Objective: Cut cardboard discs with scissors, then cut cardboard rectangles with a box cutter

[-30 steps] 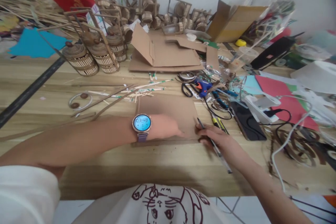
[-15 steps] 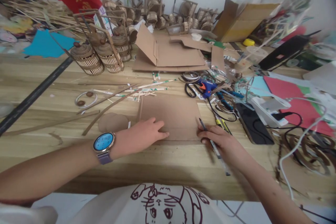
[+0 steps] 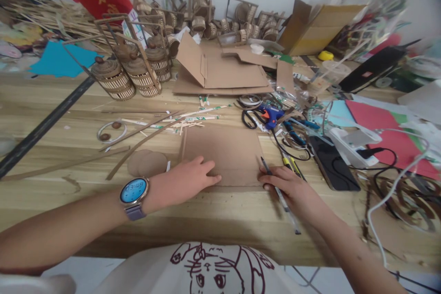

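The left hand (image 3: pixel 186 181) is pressing flat, fingers spread, on the brown cardboard sheet (image 3: pixel 223 151) lying on the worktop (image 3: pixel 51 133), while the right hand (image 3: pixel 289 186) is pinching a pen (image 3: pixel 279 194) at its edge, so the sheet may be sliding if the pressing is too light.

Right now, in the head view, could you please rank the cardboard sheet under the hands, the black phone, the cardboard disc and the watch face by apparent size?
1. cardboard sheet
2. black phone
3. cardboard disc
4. watch face

The watch sits nearer the camera, so the last two are unsure.
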